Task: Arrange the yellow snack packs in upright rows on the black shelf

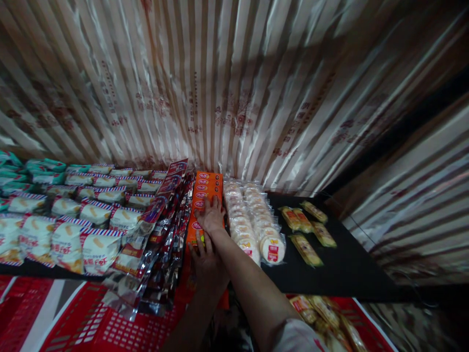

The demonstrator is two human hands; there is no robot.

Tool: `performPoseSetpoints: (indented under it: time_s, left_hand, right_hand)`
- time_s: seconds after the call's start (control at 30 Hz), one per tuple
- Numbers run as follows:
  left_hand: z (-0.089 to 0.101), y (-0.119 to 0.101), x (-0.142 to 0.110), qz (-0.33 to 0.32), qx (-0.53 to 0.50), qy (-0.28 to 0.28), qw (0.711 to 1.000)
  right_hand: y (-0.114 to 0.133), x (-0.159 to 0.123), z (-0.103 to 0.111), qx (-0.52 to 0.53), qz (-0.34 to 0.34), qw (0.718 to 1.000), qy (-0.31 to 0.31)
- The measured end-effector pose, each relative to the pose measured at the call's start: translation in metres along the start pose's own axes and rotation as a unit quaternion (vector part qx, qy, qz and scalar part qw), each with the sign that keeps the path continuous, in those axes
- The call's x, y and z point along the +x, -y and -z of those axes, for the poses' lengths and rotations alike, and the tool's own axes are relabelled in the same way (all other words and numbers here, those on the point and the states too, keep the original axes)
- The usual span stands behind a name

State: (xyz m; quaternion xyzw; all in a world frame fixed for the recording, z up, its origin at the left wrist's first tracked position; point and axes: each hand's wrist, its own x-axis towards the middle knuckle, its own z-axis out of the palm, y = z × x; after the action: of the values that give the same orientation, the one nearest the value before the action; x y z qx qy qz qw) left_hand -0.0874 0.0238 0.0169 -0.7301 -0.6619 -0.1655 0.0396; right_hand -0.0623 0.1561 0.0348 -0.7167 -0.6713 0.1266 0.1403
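Note:
A row of overlapping orange packets [200, 192] lies on the black shelf. My right hand [212, 216] rests on them with its fingers spread, holding nothing. Closer to me, my left hand [208, 261] lies on the same packets, fingers stretched out and partly covered by my right forearm. Left of the row, dark red shiny packets [161, 234] lean in a long slanting stack, some jutting over the shelf's front edge. On the right stand two rows of clear-wrapped round white crackers [271, 248], just beside my right wrist.
Rows of white snack bags [100, 252] and green bags [46, 168] fill the left side. Several yellow packets [307, 249] lie on the black shelf [351, 266]. Below are a red basket [95, 320] and more yellow packets [322, 313]. A pleated curtain [220, 88] hangs behind.

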Motion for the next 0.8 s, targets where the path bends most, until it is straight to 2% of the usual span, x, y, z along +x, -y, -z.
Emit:
performPoseSetpoints:
  time_s: [0.2,0.53,0.8]
  left_hand:
    - [-0.0064,0.0018,-0.0012,-0.004,0.016,-0.003,1.000]
    - [-0.0029,0.0066,-0.0013,-0.005,-0.002,0.011,1.000]
    - [0.0018,0.0028,-0.0006,0.002,0.004,0.010,1.000]
  right_hand:
    - [0.0026,-0.0010,0.0017,-0.011,0.008,1.000,-0.006]
    - [0.0045,0.0008,-0.0038,-0.004,-0.005,1.000,-0.011]
    - [0.0049,0.0023,0.0028,0.006,-0.004,1.000,0.022]
